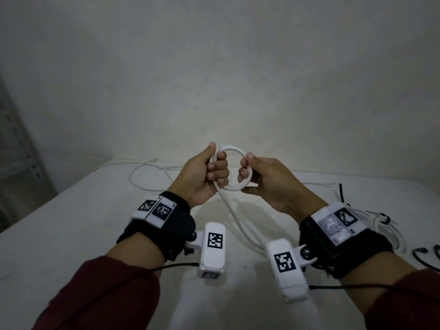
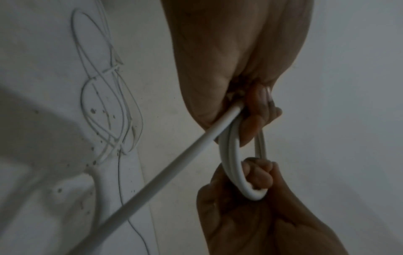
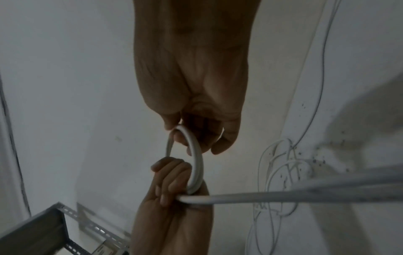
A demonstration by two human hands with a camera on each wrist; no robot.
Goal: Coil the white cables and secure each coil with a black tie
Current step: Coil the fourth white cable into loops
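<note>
A small coil of white cable (image 1: 234,152) hangs in the air between both hands, above the white table (image 1: 71,234). My left hand (image 1: 209,172) grips the coil's left side in a fist, thumb up. My right hand (image 1: 254,177) pinches its right side. The cable's loose tail (image 1: 235,217) runs from the left fist down toward me. In the left wrist view the coil (image 2: 231,165) loops between the left hand (image 2: 240,103) and the right hand (image 2: 257,176), and the tail (image 2: 152,177) stretches away. In the right wrist view the coil (image 3: 197,160) shows likewise. Black ties (image 1: 341,192) lie at the right.
More loose white cables (image 1: 147,172) lie at the table's back left. A tied white coil (image 1: 385,225) and curled black ties (image 1: 426,254) sit behind my right wrist. A grey metal rack (image 1: 16,148) stands at the left. A wall rises behind the table.
</note>
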